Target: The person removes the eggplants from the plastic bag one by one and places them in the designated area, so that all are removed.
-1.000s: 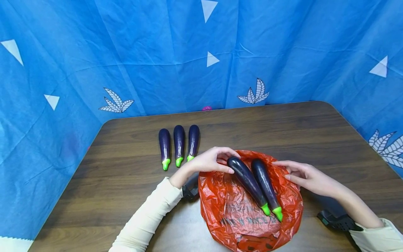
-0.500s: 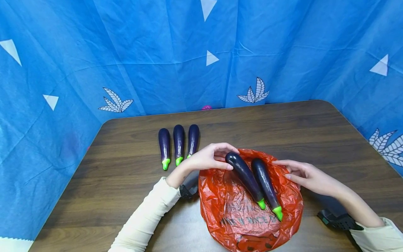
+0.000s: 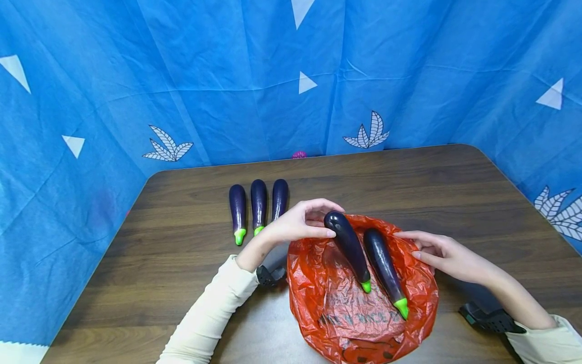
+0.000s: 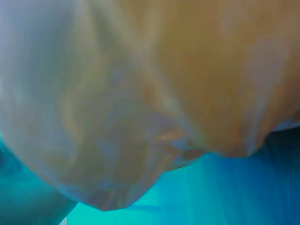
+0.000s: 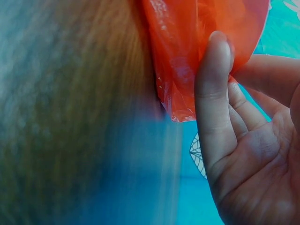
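Observation:
My left hand grips the rounded end of a dark purple eggplant between thumb and fingers. That eggplant slants over the red plastic bag, its green stem end pointing down toward me. A second eggplant lies in the bag to its right. At the bag's right rim, my right hand pinches the edge; the right wrist view shows thumb and finger on the red plastic. Blurred plastic fills most of the left wrist view, hiding the left fingers there.
Three eggplants lie in a row on the wooden table, left of the bag: a left one, a middle one and a right one, partly behind my left hand. A blue patterned cloth hangs behind the table.
My left hand has moved up and slightly left with its eggplant, whose stem end has drawn away from the other one in the bag. My right hand stays put.

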Motion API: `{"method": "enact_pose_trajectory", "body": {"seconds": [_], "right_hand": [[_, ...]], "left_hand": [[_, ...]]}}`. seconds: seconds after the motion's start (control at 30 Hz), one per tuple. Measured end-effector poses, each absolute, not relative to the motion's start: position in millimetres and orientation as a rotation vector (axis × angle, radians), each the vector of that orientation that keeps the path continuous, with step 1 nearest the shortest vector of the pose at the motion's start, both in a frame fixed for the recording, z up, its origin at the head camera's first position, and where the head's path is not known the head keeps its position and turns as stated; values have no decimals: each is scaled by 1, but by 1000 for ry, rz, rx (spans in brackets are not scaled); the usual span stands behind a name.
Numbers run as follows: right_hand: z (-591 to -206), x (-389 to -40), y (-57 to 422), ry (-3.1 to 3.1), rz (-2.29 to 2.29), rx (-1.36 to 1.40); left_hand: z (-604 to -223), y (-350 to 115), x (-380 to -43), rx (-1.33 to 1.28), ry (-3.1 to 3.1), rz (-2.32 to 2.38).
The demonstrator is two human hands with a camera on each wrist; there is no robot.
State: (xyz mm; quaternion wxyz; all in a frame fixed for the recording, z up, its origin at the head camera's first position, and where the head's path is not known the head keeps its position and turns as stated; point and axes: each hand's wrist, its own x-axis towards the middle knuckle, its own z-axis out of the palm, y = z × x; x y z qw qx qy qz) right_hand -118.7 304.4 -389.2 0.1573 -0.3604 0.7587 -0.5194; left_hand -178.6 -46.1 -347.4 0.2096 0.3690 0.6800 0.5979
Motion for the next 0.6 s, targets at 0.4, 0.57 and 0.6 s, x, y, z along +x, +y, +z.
{"method": "enact_pose_trajectory", "body": {"seconds": [0.4, 0.57, 0.6], "right_hand": [[-389, -119, 305, 2166, -1485, -1035], [-389, -119, 305, 2173, -1481, -1023], [-389, -119, 305, 2175, -1479, -1020]], "left_hand": [[-339, -48, -178, 996, 1881, 1774], [-337, -49, -177, 968, 1875, 1803], [-337, -50, -177, 955, 1878, 1810]]}}
